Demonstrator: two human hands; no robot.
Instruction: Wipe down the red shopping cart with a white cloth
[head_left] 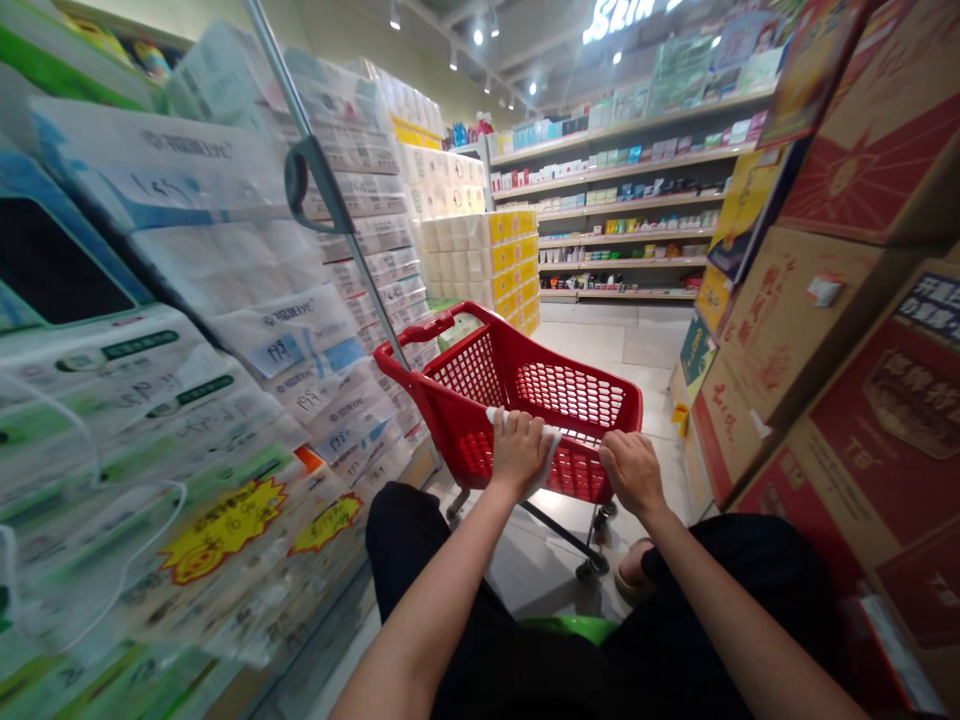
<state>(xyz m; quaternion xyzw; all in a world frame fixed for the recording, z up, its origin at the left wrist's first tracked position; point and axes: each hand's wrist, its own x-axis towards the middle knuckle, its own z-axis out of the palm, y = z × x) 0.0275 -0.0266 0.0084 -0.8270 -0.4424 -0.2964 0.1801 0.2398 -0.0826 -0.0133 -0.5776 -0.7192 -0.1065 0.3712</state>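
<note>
A small red shopping cart (555, 392) with perforated sides stands in front of my knees, and its basket looks bare inside. My left hand (520, 448) is closed over the near rim, pressing a white cloth (553, 438) against it. Further right on the same rim, my right hand (631, 468) is wrapped around the edge near the corner. A metal pole (367, 270) with a grey hook-shaped handle (319, 185) rises from the cart's left end. The cart's wheels (592, 568) rest on the tiled floor.
Stacked packs of tissue paper (315, 375) line my left side, with a white cable (176, 490) hanging over them. Cardboard boxes (780, 330) are piled close on my right. Shelves of small goods (622, 195) stand at the back. Part of a green seat (574, 627) shows beneath me.
</note>
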